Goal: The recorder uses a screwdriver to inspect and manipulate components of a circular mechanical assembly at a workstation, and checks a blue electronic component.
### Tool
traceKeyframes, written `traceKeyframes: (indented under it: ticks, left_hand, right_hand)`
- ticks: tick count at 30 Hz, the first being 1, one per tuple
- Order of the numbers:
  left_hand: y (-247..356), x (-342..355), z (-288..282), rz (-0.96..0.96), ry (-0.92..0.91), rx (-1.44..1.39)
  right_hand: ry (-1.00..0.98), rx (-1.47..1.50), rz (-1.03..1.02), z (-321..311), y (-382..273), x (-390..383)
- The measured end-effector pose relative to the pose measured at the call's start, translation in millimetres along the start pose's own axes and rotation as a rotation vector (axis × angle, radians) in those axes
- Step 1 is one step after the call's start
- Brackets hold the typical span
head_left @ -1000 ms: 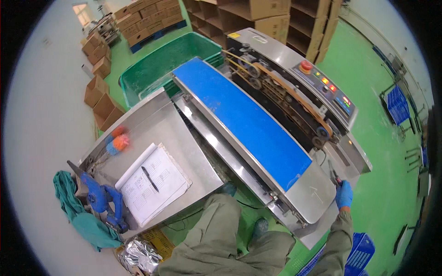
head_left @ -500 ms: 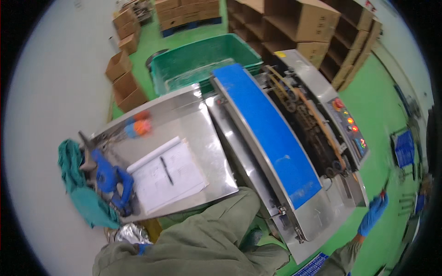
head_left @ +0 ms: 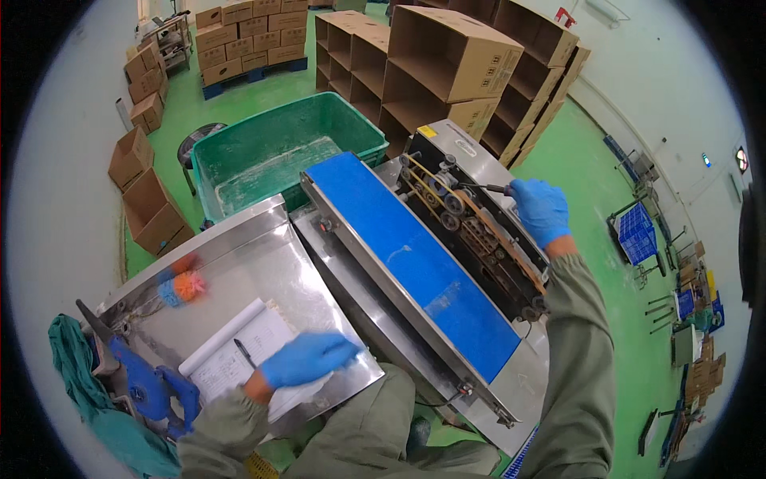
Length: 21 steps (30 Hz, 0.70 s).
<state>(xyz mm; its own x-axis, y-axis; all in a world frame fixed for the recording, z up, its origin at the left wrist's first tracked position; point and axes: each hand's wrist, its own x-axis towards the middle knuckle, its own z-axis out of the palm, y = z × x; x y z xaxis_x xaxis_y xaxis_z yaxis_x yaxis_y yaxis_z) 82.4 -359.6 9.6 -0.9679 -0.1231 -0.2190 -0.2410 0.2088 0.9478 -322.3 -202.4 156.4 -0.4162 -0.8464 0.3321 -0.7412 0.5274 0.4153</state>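
Observation:
My right hand (head_left: 542,211), in a blue glove, grips a screwdriver (head_left: 485,188) by its dark handle. The thin shaft points left over the pulleys and belts (head_left: 471,215) in the uncovered side of a steel conveyor machine. Beside that opening runs the blue conveyor belt (head_left: 411,255). Also gloved in blue, my left hand (head_left: 311,359) hovers over the right side of an open notebook (head_left: 227,367), fingers stretched out and somewhat blurred, nothing seen in them. A black pen (head_left: 244,352) lies on the notebook, which rests on a steel tray table (head_left: 263,247).
Behind the machine stands a green tub (head_left: 239,152). A blue power tool (head_left: 148,391) and green cloth (head_left: 84,399) are at the tray's left, with an orange-and-blue bundle (head_left: 185,287) above the notebook. Stacked cartons (head_left: 455,56) fill the back.
My right hand has swung from low at the far right up to the machine's opening, screwdriver in it. My left hand has come into view over the notebook. The whole view has shifted.

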Motion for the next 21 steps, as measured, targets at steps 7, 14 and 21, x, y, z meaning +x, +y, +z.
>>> traceKeyframes:
  ticks: [7, 14, 21]
  left_hand:
    - [40.6, 185.8, -43.1, 0.124, 0.255, -0.469]
    - [32.6, 275.3, -63.1, 0.022, 0.425, -0.465]
    - [40.8, 311.8, -49.5, 0.037, 0.456, -0.609]
  right_hand:
    - [-0.001, -0.088, -0.170, 13.9, -17.7, 48.5]
    - [-0.032, -0.120, -0.175, 0.1, -16.5, 69.6]
    - [-0.142, -0.135, -0.275, 4.4, -23.0, 68.3]
